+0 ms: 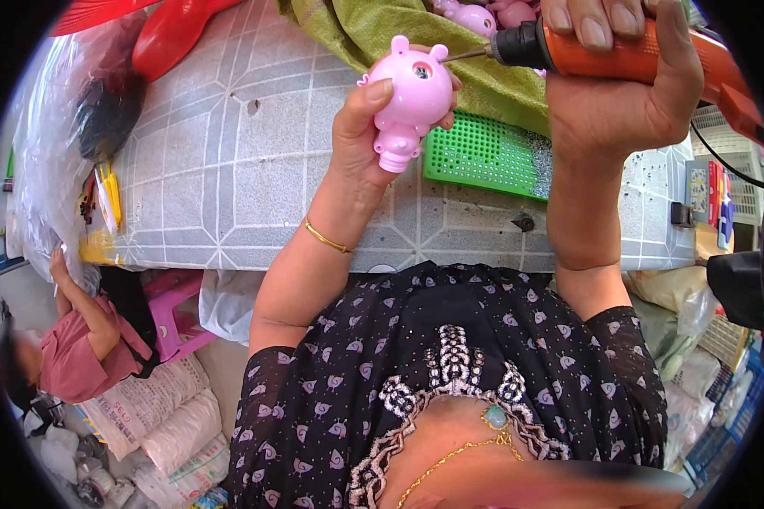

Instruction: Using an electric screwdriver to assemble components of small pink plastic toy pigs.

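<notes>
My left hand (367,127) is wrapped round a pink plastic animal-shaped toy (412,89) with two small ears, holding it upright above the table. A round opening with a dark centre shows near the top of the toy. In my right hand (624,106) is an orange electric screwdriver (603,51) with a black nose, held level. Its thin metal bit points left and its tip is at the toy's ear, near the opening; whether it touches, I cannot tell. Below the toy lies a green perforated tray (475,153), with many small screws gathered at its right end.
A green woven sack (348,34) with more pink toy parts (471,17) lies at the back. Red plastic pieces (174,38), clear plastic bags and yellow-handled tools (109,199) are at the left. Another person (85,339) sits beyond the table's left end. Filled sacks (153,407) lie on the floor.
</notes>
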Demonstrator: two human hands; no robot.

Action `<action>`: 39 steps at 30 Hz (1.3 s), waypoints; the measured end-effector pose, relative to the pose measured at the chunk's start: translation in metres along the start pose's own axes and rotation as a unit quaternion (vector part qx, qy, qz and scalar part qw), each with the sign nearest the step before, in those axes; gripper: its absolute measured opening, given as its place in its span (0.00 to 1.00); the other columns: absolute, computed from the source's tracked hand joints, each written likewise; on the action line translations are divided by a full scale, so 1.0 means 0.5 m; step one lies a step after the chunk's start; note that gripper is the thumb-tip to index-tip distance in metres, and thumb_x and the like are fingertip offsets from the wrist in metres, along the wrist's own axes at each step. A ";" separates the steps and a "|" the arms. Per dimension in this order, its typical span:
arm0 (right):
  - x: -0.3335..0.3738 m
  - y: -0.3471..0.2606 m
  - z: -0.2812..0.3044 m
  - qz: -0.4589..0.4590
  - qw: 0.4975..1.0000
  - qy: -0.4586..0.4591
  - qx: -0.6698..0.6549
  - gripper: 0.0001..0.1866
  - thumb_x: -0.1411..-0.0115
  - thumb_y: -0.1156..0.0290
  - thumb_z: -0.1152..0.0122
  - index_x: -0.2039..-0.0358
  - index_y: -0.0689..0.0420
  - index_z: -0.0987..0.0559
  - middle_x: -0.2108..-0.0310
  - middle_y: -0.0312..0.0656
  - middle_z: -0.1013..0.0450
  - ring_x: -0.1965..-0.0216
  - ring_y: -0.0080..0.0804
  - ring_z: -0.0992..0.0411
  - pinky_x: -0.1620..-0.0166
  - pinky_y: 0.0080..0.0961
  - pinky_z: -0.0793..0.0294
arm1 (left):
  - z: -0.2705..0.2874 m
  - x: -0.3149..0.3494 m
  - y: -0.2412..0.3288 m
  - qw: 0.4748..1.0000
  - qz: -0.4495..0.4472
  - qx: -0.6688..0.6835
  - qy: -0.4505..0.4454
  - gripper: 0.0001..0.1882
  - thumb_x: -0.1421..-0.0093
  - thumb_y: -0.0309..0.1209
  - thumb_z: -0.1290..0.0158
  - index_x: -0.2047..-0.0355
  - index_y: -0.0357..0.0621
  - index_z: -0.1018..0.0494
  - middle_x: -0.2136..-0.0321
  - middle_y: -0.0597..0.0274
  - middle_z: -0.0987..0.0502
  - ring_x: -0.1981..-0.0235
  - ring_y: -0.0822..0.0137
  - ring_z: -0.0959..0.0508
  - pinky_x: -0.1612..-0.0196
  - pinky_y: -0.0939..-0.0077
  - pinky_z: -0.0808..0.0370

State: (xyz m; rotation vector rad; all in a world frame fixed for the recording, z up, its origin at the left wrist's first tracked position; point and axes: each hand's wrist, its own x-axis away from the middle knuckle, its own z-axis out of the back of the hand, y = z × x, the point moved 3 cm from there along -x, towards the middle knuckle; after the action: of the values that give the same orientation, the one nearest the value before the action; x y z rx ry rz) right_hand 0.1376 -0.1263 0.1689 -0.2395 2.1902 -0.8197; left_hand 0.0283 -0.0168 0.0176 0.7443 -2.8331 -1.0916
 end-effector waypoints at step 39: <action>0.030 -0.051 0.018 0.005 0.996 -0.049 -0.070 0.10 0.24 0.61 0.53 0.60 0.53 0.32 0.72 0.33 0.33 0.78 0.22 0.31 0.68 0.27 0.23 | -0.006 -0.004 0.018 0.996 -0.085 0.031 0.018 0.41 0.51 0.50 0.38 0.44 0.35 0.32 0.58 0.39 0.21 0.62 0.51 0.17 0.62 0.61 0.15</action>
State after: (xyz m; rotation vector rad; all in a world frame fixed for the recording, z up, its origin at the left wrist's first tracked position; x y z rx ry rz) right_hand 0.1317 -0.1564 0.1714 -0.3310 2.1572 -0.6352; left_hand 0.0269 -0.0119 0.0257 1.0164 -2.8283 -1.0001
